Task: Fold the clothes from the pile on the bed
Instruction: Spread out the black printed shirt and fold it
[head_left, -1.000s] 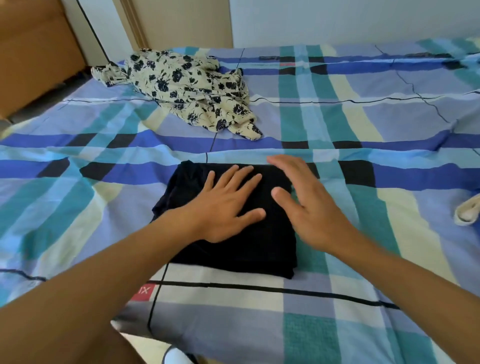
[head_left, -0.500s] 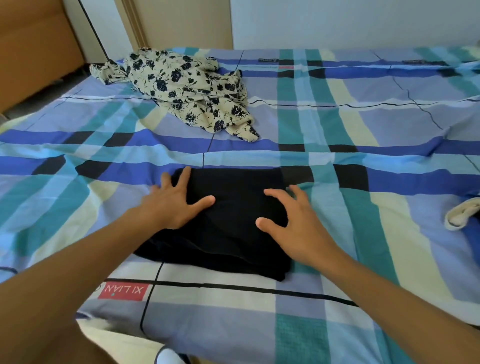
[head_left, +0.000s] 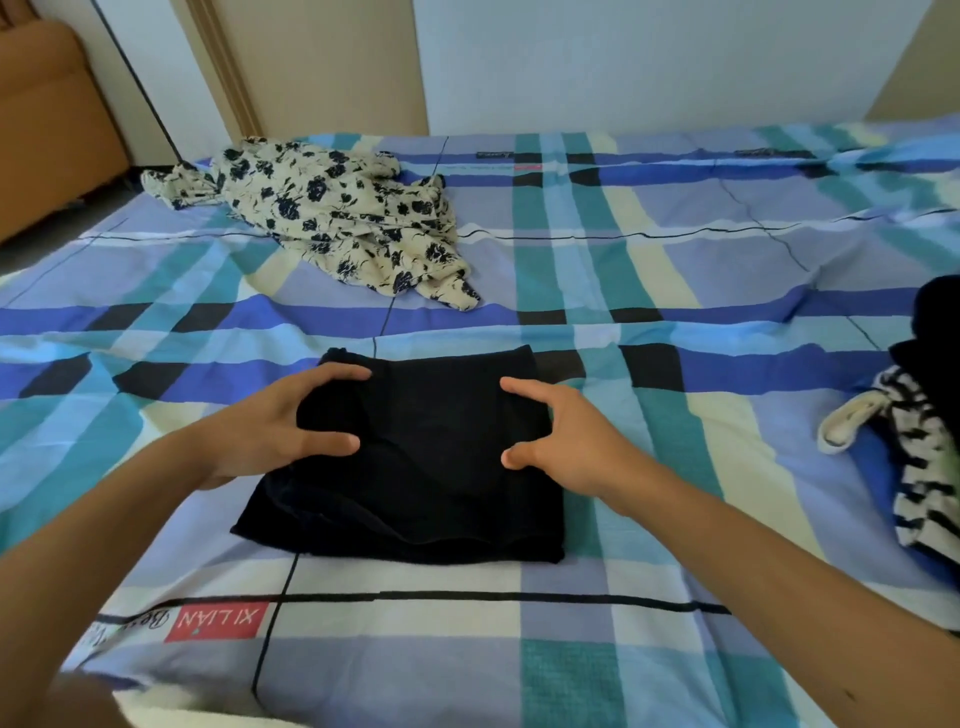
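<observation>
**Grip taken at both edges**

Half a second earlier both palms lay open on the cloth. By this moment the left hand had curled thumb and fingers round the left edge of the folded black garment. The right hand clasped its right edge. The garment lay flat on the bed.

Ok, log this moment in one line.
stage: black garment folded, on bed | left hand: grips its left side | right hand: grips its right side | floral garment: unfolded, far left
</observation>
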